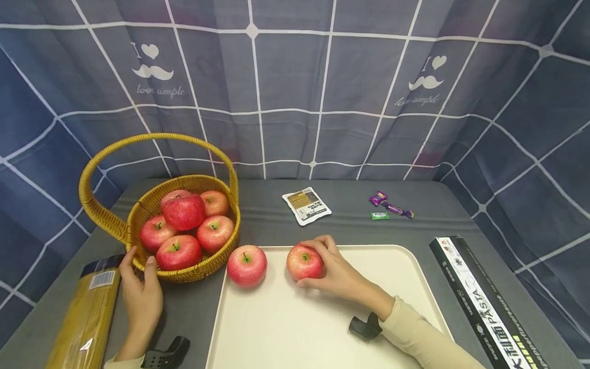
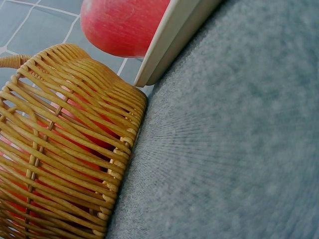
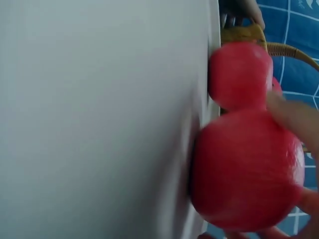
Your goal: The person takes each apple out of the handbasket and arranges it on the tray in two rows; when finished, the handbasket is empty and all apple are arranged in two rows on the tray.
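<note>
My right hand (image 1: pixel 333 269) grips a red apple (image 1: pixel 304 262) (image 3: pixel 246 172) that sits on the cream tray (image 1: pixel 322 328), fingers curled over its top and right side. A second red apple (image 1: pixel 247 265) (image 3: pixel 238 74) stands on the tray's left edge, apart from the hand. My left hand (image 1: pixel 140 287) holds the near rim of the wicker basket (image 1: pixel 184 274) (image 2: pixel 60 149), which contains several red apples (image 1: pixel 184 211). The left wrist view shows the basket wall, the tray edge (image 2: pixel 169 45) and an apple (image 2: pixel 119 25) above it.
A yellow pasta packet (image 1: pixel 87 318) lies at the near left. A long black pasta box (image 1: pixel 484 302) lies right of the tray. Farther back on the grey table (image 1: pixel 267 215) are a white sachet (image 1: pixel 306 206) and small purple and green sweets (image 1: pixel 389 207). Checked curtain surrounds the table.
</note>
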The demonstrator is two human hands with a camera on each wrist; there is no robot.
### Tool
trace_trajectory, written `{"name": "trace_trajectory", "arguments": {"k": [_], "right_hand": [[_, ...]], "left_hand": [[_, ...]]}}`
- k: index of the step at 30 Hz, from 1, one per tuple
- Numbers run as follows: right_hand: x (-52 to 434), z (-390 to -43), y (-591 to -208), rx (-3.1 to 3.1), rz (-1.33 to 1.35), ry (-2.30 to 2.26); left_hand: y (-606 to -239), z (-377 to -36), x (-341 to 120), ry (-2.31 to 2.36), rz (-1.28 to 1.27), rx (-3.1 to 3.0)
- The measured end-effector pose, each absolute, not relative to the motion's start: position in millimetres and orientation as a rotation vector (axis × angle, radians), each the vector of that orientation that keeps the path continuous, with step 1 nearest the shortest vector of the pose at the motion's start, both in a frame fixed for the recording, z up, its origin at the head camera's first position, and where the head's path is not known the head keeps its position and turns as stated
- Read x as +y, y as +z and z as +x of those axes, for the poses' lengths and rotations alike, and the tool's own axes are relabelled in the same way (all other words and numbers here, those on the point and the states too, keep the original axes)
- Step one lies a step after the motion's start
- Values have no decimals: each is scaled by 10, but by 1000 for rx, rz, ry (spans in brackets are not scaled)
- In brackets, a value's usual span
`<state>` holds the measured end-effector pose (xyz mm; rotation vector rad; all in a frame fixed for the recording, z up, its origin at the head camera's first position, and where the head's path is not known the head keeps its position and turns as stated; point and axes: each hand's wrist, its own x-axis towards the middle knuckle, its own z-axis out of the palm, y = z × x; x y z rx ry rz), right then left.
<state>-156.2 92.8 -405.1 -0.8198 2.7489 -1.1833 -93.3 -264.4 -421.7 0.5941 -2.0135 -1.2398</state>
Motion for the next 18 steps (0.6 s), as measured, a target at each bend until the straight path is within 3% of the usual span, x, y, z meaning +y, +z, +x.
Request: {"name": "trace_trajectory", "arguments": {"k": [9, 18], "right_hand": [[637, -1637, -3749, 2799, -1009, -1189], [-346, -1802, -3087, 2792, -1344, -853]], "left_hand": [[-4214, -918, -2672, -1224, 634, -2045], [-4190, -917, -2658, -1225, 610, -2058]]}}
